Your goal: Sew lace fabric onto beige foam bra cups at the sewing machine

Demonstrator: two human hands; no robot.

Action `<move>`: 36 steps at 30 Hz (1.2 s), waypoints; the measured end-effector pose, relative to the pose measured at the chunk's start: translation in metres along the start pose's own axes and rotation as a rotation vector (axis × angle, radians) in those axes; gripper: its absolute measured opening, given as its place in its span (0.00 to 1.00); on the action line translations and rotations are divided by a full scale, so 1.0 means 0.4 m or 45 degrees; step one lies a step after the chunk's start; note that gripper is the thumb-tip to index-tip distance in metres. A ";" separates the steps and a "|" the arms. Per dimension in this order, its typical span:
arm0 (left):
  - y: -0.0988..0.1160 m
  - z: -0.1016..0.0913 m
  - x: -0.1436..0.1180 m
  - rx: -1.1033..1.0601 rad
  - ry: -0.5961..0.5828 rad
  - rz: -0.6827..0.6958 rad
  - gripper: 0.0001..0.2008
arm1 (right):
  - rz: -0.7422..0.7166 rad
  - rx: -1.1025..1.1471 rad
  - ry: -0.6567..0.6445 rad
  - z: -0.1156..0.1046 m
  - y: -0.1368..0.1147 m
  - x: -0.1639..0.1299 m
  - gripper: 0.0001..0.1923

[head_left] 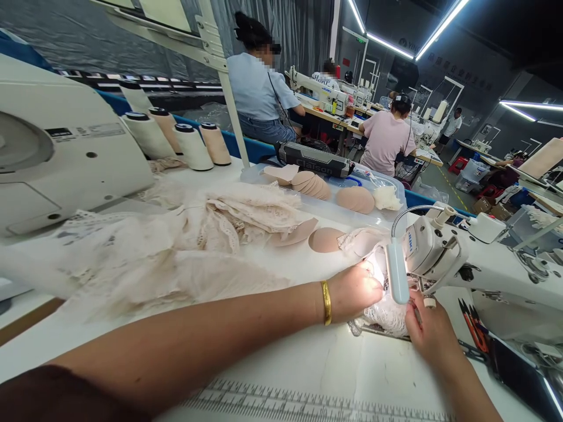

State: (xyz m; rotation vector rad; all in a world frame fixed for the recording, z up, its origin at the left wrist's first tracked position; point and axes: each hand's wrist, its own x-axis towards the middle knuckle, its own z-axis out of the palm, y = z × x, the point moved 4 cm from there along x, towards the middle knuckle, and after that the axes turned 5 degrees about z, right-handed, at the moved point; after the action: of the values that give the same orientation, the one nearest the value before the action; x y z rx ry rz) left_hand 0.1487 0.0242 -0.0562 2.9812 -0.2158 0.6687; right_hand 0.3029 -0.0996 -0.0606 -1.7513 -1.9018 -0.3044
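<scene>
My left hand (pixel 355 291), with a gold bracelet at the wrist, is closed on pale lace fabric (pixel 387 315) to the left of the sewing machine (pixel 433 240). Its fingers are bright under the lamp (pixel 397 272), which partly covers the stitching spot. My right hand (pixel 428 325) is at the same lace on the other side, beside the needle area, thumb and fingers drawn together at its edge. The needle itself is hidden. Beyond the left hand, more lace (pixel 363 241) and a beige pad (pixel 325 240) lie on the white table (pixel 308 357).
Cream lace pieces (pixel 237 220) spread across the left. A clear tray (pixel 396 193) holds beige pads (pixel 354 199). Thread cones (pixel 193 146) stand by another machine (pixel 65 152). Red-handled scissors (pixel 475 328) and a phone-like dark device (pixel 523 375) lie right. Co-workers sit beyond.
</scene>
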 end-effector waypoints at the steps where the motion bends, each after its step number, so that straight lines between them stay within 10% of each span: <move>1: 0.002 -0.009 -0.003 0.009 -0.031 0.006 0.03 | -0.026 -0.023 0.031 -0.005 -0.006 -0.002 0.14; 10: 0.022 -0.037 -0.003 0.049 -0.204 -0.265 0.13 | -0.287 -0.051 -0.096 -0.013 -0.120 0.009 0.24; 20: 0.035 -0.063 -0.019 0.058 -0.243 0.050 0.08 | -0.137 -0.262 0.023 0.012 -0.028 0.011 0.14; 26: 0.026 -0.042 -0.022 -0.002 -0.162 0.076 0.10 | -0.234 -0.082 -0.178 0.004 -0.074 0.010 0.21; 36: -0.006 -0.025 -0.018 0.130 -0.111 0.086 0.15 | 0.108 -0.157 -0.266 0.051 -0.017 -0.002 0.33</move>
State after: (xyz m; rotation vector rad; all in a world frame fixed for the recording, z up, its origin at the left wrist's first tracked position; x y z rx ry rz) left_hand 0.1385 0.0283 -0.0503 3.1168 -0.2980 0.5732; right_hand 0.2915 -0.0908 -0.0768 -2.0084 -1.9813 -0.2184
